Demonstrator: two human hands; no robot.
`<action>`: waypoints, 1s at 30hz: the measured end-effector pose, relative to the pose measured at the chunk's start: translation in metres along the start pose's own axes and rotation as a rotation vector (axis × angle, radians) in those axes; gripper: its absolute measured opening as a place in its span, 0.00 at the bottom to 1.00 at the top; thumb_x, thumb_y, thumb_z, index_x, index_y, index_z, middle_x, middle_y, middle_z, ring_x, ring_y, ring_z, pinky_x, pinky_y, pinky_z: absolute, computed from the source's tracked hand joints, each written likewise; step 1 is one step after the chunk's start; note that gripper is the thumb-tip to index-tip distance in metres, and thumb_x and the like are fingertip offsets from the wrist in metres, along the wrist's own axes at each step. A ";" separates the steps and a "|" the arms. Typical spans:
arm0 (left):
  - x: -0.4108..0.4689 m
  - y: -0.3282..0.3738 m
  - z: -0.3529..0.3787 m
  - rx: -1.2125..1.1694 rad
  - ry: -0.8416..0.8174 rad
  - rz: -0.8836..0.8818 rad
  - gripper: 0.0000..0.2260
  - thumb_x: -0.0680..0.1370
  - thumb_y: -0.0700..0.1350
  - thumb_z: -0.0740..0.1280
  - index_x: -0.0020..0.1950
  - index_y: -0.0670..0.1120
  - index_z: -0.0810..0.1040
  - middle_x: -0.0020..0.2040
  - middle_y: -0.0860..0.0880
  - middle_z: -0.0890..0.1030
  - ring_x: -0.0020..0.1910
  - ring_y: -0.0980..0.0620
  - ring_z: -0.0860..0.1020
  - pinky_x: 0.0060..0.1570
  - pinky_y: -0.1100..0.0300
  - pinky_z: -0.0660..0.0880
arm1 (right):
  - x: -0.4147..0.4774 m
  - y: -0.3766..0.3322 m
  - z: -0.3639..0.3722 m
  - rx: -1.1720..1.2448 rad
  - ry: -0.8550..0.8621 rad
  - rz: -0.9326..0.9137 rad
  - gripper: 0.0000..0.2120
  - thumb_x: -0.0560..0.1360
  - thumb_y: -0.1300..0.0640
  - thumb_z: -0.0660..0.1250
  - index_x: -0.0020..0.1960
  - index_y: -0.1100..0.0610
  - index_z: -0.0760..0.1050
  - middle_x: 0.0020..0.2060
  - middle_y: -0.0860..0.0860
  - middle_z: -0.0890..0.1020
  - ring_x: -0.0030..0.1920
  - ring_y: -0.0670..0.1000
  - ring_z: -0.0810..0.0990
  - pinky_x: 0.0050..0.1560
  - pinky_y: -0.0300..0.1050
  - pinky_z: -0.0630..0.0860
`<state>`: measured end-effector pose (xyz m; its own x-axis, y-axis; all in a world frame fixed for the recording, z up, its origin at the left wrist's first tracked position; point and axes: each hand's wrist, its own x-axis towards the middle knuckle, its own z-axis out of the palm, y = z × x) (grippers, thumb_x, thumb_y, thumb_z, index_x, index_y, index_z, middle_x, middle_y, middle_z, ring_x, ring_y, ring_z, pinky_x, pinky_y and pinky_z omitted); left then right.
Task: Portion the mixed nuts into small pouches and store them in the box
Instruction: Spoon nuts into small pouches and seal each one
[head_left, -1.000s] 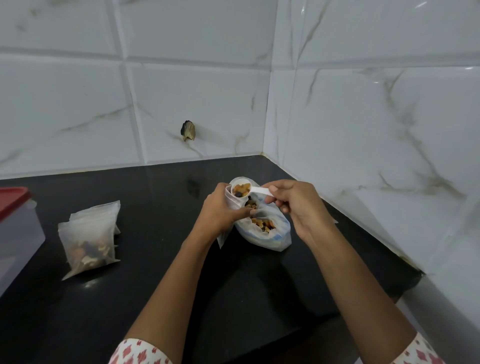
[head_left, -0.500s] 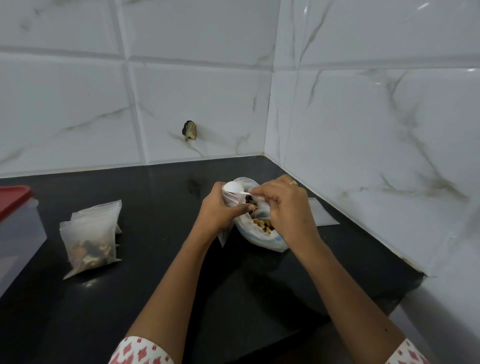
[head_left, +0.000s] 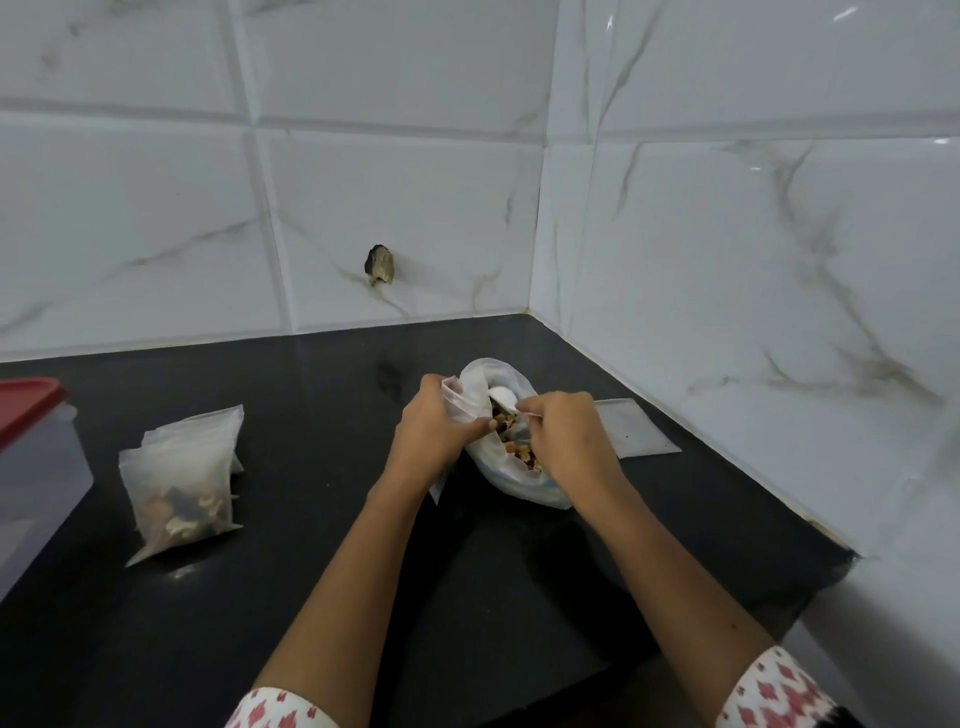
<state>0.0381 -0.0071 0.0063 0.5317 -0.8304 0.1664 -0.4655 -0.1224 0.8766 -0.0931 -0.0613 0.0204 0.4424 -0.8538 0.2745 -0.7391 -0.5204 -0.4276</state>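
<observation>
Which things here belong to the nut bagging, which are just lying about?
Job: bag of nuts, spoon in right hand, open pouch in left hand, filled pouches, spare flat pouch, red-lidded box.
Lying about: dark lump on wall.

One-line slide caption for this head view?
Left hand holds a small pouch at the nut bag while right hand holds a white spoon; filled pouches lie left.
</observation>
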 end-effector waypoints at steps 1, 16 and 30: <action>0.000 0.000 0.001 0.007 -0.008 0.007 0.25 0.70 0.47 0.74 0.61 0.47 0.67 0.55 0.50 0.73 0.53 0.50 0.74 0.52 0.51 0.76 | 0.001 -0.001 0.001 -0.081 -0.044 -0.008 0.17 0.79 0.60 0.56 0.66 0.51 0.73 0.47 0.53 0.75 0.42 0.53 0.74 0.43 0.43 0.73; -0.006 0.014 0.039 -0.087 -0.046 0.054 0.22 0.71 0.45 0.72 0.60 0.44 0.68 0.52 0.52 0.73 0.49 0.55 0.73 0.38 0.68 0.69 | 0.005 0.030 -0.004 -0.174 -0.139 0.038 0.14 0.77 0.58 0.57 0.57 0.55 0.78 0.47 0.55 0.81 0.43 0.54 0.75 0.41 0.43 0.67; 0.005 0.011 0.014 -0.283 0.071 0.016 0.25 0.70 0.46 0.73 0.61 0.43 0.65 0.52 0.49 0.76 0.45 0.55 0.76 0.36 0.64 0.71 | 0.005 -0.030 -0.024 0.408 -0.078 -0.185 0.10 0.77 0.51 0.63 0.53 0.55 0.77 0.50 0.50 0.78 0.48 0.47 0.75 0.41 0.35 0.68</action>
<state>0.0256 -0.0202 0.0108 0.5791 -0.7894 0.2039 -0.2633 0.0555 0.9631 -0.0814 -0.0496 0.0551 0.5968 -0.7361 0.3194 -0.3899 -0.6139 -0.6864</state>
